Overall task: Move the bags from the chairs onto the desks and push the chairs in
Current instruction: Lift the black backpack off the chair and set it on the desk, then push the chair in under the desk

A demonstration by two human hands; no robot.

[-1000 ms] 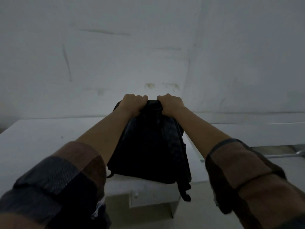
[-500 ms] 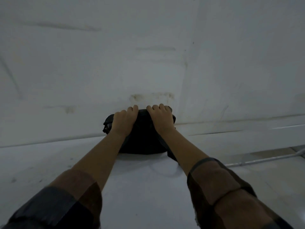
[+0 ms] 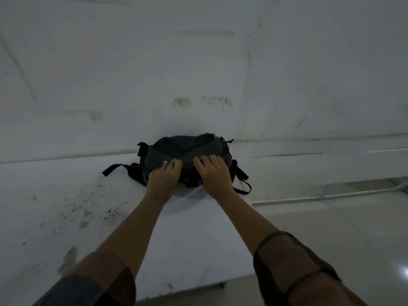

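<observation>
Stained white desk carries a seemingly black backpack.

**Bag Positioned on Table**

A dark backpack lay on the white table, against the white wall. The left hand and right hand rested on its near side, fingers extended over the fabric. Black straps trailed to either side. A metal pipe ran along the floor at right.
</observation>
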